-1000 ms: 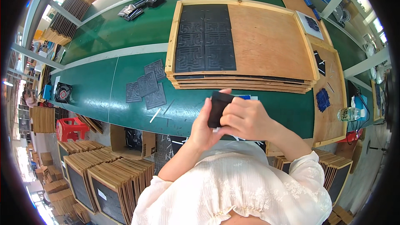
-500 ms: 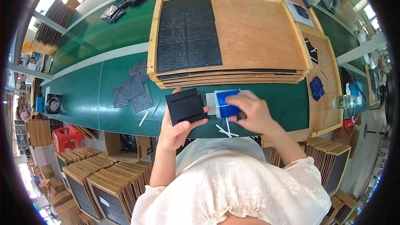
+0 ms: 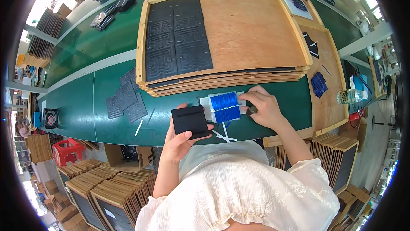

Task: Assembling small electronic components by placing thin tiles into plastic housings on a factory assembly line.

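My left hand [image 3: 179,142] holds a flat black square panel [image 3: 190,121] above the near edge of the green table [image 3: 85,107]. My right hand [image 3: 264,108] rests just right of a stack of shiny blue cells [image 3: 224,106] lying on a white sheet, its fingers touching that stack's right edge and pinching a small dark object [image 3: 251,111]. Thin white strips [image 3: 224,136] lie on the table below the blue cells.
A stack of wooden trays [image 3: 252,30] sits behind the hands, the top one carrying black textured tiles [image 3: 177,38] on its left half. More black tiles [image 3: 126,100] lie loose at the left. A side board holds blue cells [image 3: 319,84] and a plastic bottle [image 3: 350,96].
The black panel has moved from both hands to my left hand alone, lowered toward the table edge. My right hand went right to the blue cells and settled at their right edge.
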The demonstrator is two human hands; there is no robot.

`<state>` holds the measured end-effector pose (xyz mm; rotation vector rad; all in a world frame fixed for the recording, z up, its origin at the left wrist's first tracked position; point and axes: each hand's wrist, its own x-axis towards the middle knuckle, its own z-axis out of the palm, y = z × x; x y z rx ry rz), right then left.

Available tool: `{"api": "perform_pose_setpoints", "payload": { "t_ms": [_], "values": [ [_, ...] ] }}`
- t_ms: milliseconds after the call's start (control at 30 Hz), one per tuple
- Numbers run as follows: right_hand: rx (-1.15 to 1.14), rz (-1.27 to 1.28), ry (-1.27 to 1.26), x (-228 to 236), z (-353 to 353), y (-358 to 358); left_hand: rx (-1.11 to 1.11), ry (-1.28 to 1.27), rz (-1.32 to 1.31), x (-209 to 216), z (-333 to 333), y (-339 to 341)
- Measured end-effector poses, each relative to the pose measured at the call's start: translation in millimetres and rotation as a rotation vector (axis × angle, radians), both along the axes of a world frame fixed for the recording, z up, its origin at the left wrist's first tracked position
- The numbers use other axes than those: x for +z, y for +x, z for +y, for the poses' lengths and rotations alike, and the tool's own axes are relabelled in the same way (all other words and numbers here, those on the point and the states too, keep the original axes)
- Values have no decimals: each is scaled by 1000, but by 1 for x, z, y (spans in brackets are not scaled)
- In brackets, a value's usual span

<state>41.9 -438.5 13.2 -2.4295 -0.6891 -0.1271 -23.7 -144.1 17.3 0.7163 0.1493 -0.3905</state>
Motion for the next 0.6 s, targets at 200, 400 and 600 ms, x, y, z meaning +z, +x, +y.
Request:
{"api": "perform_pose_setpoints", "payload": {
  "t_ms": [200, 400, 600],
  "values": [
    [1, 36, 2, -3, 0, -1, -10, -20, -23, 4, -5, 4],
    [186, 38, 49, 13, 27, 4, -49, -47, -71, 2, -5, 6],
    [212, 77, -48, 12, 29, 7, 22, 4, -129, 2, -7, 5]
  ]
}}
